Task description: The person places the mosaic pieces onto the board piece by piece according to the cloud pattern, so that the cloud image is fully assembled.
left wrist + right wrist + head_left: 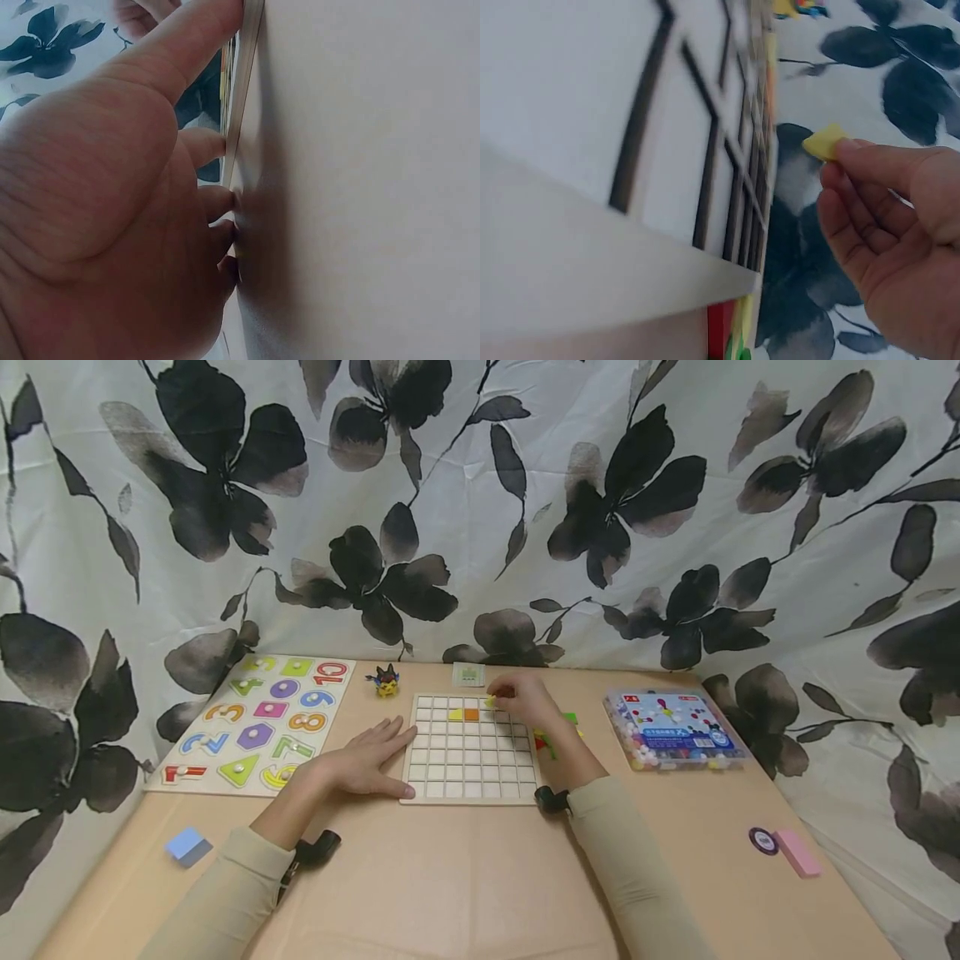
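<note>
A white grid board (470,773) lies flat in the middle of the table, with a yellow and an orange tile (470,714) set in its second row. My left hand (371,760) rests flat with straight fingers against the board's left edge (238,112). My right hand (525,697) hovers over the board's far right corner and pinches a small yellow piece (825,142) at its fingertips (849,150). Loose coloured pieces (551,737) lie on the table just right of the board, partly hidden by my right wrist.
A number-and-shape puzzle board (258,720) lies at the left. A clear plastic box (675,729) stands at the right. A small toy figure (386,680) and a card (468,674) sit behind the grid. A blue block (187,846), a pink block (797,852) and a dark disc (762,840) lie near the front.
</note>
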Available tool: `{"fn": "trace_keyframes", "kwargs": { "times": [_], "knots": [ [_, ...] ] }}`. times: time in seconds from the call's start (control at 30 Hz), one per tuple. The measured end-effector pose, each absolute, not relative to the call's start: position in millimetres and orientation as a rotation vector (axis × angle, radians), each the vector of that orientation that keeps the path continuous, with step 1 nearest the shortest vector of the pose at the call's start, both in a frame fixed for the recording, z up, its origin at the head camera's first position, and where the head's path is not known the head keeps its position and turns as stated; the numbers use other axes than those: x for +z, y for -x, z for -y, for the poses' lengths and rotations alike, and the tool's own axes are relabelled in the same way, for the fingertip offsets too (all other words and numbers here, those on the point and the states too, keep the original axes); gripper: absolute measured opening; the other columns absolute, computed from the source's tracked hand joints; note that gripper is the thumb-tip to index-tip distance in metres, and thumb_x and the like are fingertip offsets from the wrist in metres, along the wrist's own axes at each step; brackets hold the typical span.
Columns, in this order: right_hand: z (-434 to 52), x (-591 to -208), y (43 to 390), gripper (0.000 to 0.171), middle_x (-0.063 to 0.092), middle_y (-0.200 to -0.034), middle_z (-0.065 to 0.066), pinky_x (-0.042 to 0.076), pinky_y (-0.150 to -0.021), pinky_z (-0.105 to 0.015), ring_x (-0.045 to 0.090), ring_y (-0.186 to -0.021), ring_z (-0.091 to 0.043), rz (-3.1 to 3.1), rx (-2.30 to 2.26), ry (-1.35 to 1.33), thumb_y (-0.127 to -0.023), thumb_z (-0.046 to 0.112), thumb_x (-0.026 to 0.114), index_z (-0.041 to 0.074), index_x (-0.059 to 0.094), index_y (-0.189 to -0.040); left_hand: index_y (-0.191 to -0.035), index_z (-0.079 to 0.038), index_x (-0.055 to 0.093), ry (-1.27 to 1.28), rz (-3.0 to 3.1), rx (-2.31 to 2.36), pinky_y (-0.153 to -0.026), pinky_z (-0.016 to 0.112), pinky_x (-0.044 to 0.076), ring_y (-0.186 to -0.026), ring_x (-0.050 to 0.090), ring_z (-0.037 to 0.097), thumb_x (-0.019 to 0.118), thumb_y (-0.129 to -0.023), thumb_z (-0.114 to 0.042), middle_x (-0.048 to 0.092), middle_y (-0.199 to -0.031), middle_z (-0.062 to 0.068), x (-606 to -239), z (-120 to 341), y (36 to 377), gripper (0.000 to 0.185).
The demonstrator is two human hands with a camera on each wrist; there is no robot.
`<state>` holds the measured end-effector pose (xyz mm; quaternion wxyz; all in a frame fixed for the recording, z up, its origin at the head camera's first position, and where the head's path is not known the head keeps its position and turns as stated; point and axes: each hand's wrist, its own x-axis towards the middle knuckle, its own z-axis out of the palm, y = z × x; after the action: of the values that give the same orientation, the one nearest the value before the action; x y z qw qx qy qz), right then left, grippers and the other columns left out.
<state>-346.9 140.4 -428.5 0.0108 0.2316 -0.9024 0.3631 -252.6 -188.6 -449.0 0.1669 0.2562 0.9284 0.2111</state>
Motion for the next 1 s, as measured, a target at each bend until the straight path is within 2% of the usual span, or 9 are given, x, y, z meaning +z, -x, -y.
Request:
{"fn": "trace_keyframes", "kwargs": {
  "times": [0.17, 0.37, 0.57, 0.8, 1.0],
  "knots": [
    [-131.0, -434.1, 355.3, 0.014, 0.079, -0.103, -0.008, 0.060, -0.086, -0.037, 0.069, -0.096, -0.022, 2.892, 0.999, -0.805, -0.094, -0.001, 0.071, 0.005, 0.082, -0.101, -0.167, -0.011, 0.021, -0.723, -2.643, 0.604, -0.131, 0.062, 0.007, -0.161, 0.001, 0.045, 0.074, -0.087, -0.062, 0.005, -0.174, 0.023, -449.5, 188.8, 252.1, 0.108],
    [-124.5, -438.9, 361.1, 0.016, 0.081, -0.105, -0.006, 0.059, -0.092, -0.037, 0.070, -0.105, -0.023, 2.950, 0.954, -0.871, -0.094, 0.000, 0.071, 0.007, 0.084, -0.101, -0.167, -0.011, 0.022, -0.727, -2.647, 0.600, -0.131, 0.062, 0.008, -0.161, 0.002, 0.045, 0.074, -0.087, -0.063, 0.006, -0.174, 0.024, -451.2, 188.7, 252.2, 0.109],
    [-122.3, -438.2, 360.4, 0.020, 0.080, -0.112, -0.007, 0.057, -0.101, -0.039, 0.069, -0.114, -0.024, 3.014, 0.916, -0.867, -0.095, 0.000, 0.070, 0.007, 0.083, -0.108, -0.167, -0.011, 0.022, -0.722, -2.643, 0.608, -0.131, 0.062, 0.008, -0.161, 0.002, 0.045, 0.074, -0.087, -0.063, 0.006, -0.174, 0.023, -450.0, 189.0, 251.5, 0.108],
    [-123.5, -436.8, 358.1, 0.033, 0.075, -0.114, -0.011, 0.059, -0.093, -0.037, 0.068, -0.103, -0.023, 3.056, 0.805, -0.912, -0.091, 0.000, 0.076, 0.004, 0.076, -0.124, -0.167, -0.012, 0.022, -0.723, -2.647, 0.595, -0.131, 0.062, 0.008, -0.162, 0.002, 0.044, 0.074, -0.087, -0.063, 0.006, -0.174, 0.023, -448.9, 189.3, 251.1, 0.108],
    [-132.6, -428.2, 351.1, 0.043, 0.072, -0.122, -0.015, 0.057, -0.094, -0.040, 0.066, -0.106, -0.025, 3.033, 0.835, -0.888, -0.094, 0.007, 0.076, 0.003, 0.069, -0.136, -0.167, -0.012, 0.022, -0.728, -2.647, 0.592, -0.130, 0.063, 0.009, -0.161, 0.003, 0.045, 0.073, -0.087, -0.063, 0.007, -0.174, 0.024, -447.4, 188.4, 251.6, 0.108]
  ]
}}
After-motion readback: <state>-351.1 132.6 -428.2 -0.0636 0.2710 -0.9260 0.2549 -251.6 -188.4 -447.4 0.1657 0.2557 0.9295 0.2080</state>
